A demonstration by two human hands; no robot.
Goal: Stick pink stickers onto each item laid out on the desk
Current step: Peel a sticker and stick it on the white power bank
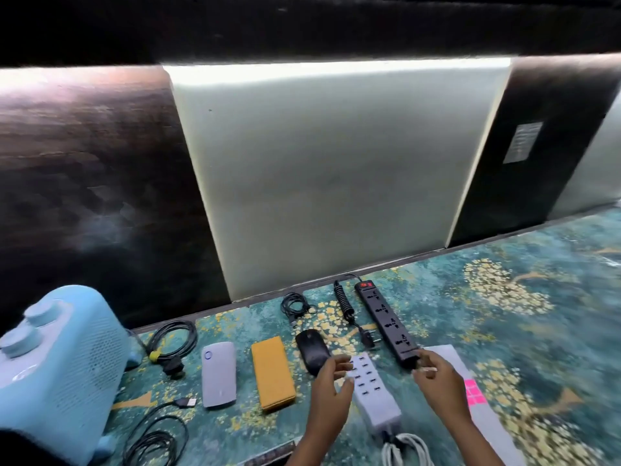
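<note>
**Q:** Hands?

**Me:** My left hand [331, 381] hovers over the far end of the white multi-port charger [374, 395]. Its fingers are loosely curved, with nothing in them. Can't tell whether it touches the charger. My right hand [437, 375] is at the near end of the black power strip [386, 322], fingers curled in toward the thumb. Too blurred to tell whether it pinches anything.

**Q:** Stickers?

**Me:** Pink stickers [475, 391] sit in a small block on the white backing sheet [445, 351], just right of my right wrist. My arm covers part of the sheet.

**Q:** Any writing?

**Me:** None legible. There's a red switch [365, 284] at the strip's far end. A pale label [522, 142] on the dark wall panel is smeared.

**Q:** Layout, room?

**Me:** From the left: blue appliance [57, 375] with two knobs, grey power bank [218, 375], yellow case [273, 375], black mouse [312, 348], then charger and strip. Coiled cables [174, 341] lie among them. The desk [537, 331], teal with a gold floral pattern, meets the wall panels at its far edge. Its widest stretch of patterned surface lies right of the sheet.
</note>
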